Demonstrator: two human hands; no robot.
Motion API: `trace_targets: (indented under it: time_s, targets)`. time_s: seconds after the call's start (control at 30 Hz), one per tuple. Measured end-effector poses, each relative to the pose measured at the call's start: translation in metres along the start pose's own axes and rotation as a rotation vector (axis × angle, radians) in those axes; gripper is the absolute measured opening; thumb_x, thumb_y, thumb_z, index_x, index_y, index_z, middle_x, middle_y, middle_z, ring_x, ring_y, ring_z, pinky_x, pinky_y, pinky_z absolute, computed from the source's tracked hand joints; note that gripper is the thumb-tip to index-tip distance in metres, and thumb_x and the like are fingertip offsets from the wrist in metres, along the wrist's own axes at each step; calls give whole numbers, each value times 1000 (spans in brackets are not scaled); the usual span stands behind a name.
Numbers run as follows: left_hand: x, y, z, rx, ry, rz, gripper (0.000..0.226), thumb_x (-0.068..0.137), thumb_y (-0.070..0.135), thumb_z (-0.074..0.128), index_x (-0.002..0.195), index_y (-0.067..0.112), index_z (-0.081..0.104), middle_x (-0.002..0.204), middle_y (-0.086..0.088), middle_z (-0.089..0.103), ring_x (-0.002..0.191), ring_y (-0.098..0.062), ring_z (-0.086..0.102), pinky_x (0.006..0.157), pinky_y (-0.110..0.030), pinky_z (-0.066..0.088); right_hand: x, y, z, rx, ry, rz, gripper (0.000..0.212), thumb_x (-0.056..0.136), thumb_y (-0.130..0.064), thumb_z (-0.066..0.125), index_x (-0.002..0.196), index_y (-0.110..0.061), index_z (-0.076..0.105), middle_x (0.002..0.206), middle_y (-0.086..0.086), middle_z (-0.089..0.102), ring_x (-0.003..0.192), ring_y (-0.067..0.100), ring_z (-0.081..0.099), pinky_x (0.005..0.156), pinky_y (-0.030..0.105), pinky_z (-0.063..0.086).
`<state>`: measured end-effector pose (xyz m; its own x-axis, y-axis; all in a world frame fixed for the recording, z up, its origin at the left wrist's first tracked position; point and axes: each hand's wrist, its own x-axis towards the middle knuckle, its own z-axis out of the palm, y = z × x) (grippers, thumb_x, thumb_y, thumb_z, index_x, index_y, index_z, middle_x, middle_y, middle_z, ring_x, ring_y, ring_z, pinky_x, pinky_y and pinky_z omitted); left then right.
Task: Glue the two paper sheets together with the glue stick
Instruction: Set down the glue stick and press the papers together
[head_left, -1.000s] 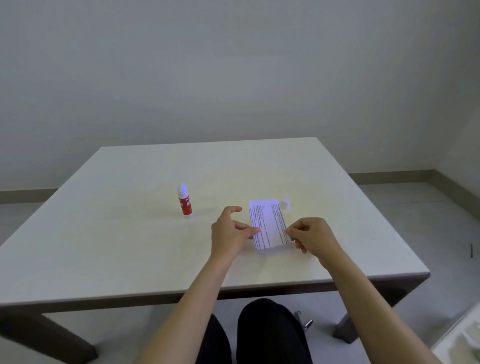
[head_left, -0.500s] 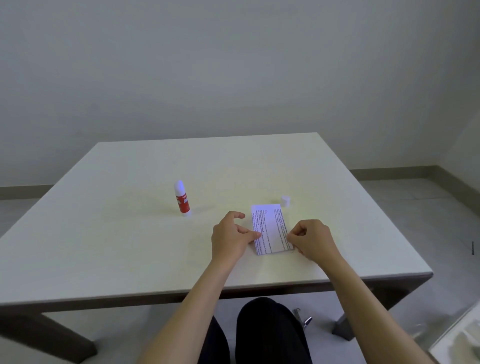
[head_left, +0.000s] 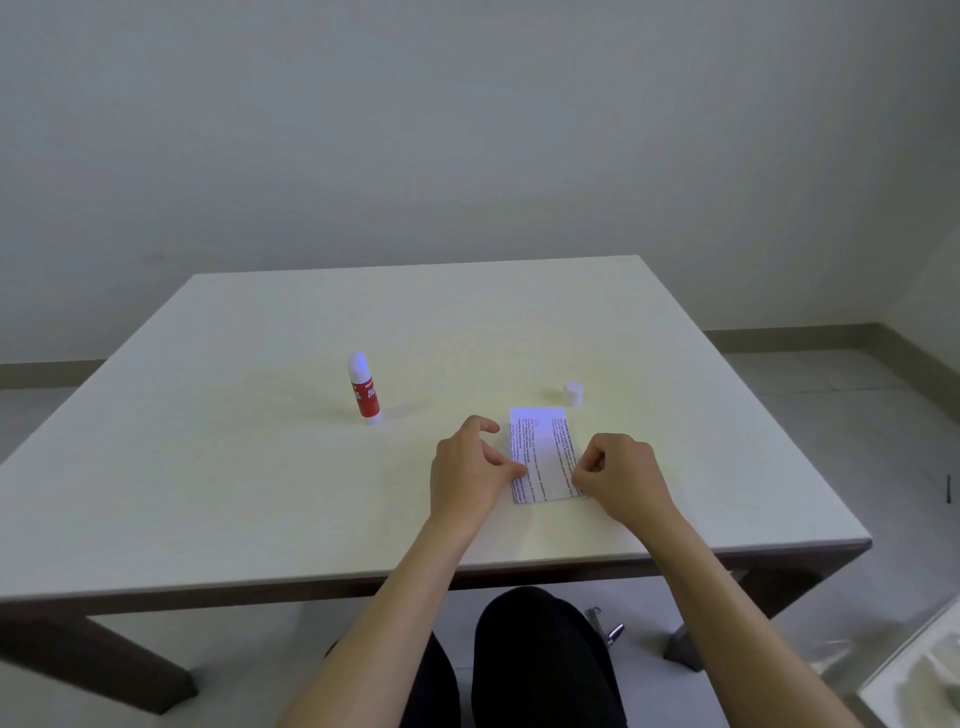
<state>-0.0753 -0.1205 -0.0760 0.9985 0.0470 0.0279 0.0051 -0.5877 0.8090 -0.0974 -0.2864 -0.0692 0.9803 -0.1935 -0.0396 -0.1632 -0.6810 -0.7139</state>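
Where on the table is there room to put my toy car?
The table is bare all along its far edge, left of the glue stick, and between the glue stick and the left hand. It is crowded near the front right: both hands, the right hand, the paper and the small white cap.

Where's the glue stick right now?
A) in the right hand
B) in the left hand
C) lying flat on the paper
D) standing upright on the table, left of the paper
D: the glue stick stands upright on the table, apart from and left of the printed paper; the left hand and right hand are both at the paper's edges.
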Motion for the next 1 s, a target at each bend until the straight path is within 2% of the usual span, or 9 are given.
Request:
trace_targets:
  time_s: [0.13,0.2,0.37,0.47,0.53,0.6,0.77,0.87,1.0]
  targets:
    - [-1,1,1,19,10,45,56,70,18,81,118,14,53,71,5,67,82,-19,65,72,-31,48,1,1,0,-19,-8,-18,11,72,2,56,68,-8,53,59,-2,53,61,18,48,49,25,35]
    - [1,1,0,94,-3,76,65,70,23,81,125,17,47,87,2,61,85,-21,62,70,-30,46,-1,3,0,-12,-6,-60,16,74,2,58,83,-8,51,64,0,51,61,18,45,51,25,34]
    - [12,4,-8,409,-194,270,68,83,32,69,142,23,38,145,4,36,128,-20,42,95,-38,46,-9,18,2,-85,57,-311,45,81,1,59,121,-18,55,110,-4,50,57,6,47,58,18,39]
    - [21,5,-15,653,-419,400,58,91,42,53,145,28,36,158,10,25,146,-20,20,114,-42,24,-17,27,17,-262,145,-451,34,77,6,61,104,-12,71,118,-4,64,64,23,63,57,32,52]
    - [22,3,-20,685,-530,374,70,87,54,52,148,30,27,160,14,16,150,-18,7,120,-48,7,-21,29,26,-379,238,-482,32,70,6,69,95,-13,74,108,-6,73,66,25,62,41,31,48]
    - [19,-2,-24,685,-548,359,80,83,60,53,150,30,21,161,14,11,150,-18,0,119,-53,-2,-22,26,28,-405,288,-513,29,71,0,66,93,-17,75,102,-11,75,67,24,59,40,27,45]
    - [24,-20,-48,696,-524,316,83,83,59,55,151,29,17,160,16,8,150,-16,-6,119,-51,-8,-20,8,33,-519,158,-609,45,76,-19,37,102,-20,73,110,-11,73,104,33,66,76,43,54]
    - [27,-32,-63,688,-522,297,85,82,61,54,151,30,15,160,19,7,150,-16,-7,118,-51,-9,-22,-3,48,-461,-9,-547,55,80,-25,27,121,-17,63,130,-6,62,129,33,48,104,51,36]
    - [28,-41,-65,642,-542,310,85,84,61,51,152,30,10,160,19,3,150,-18,-8,118,-53,-8,-26,-4,49,-447,-39,-504,68,81,-35,11,137,-19,47,146,-7,45,144,26,25,116,46,15]
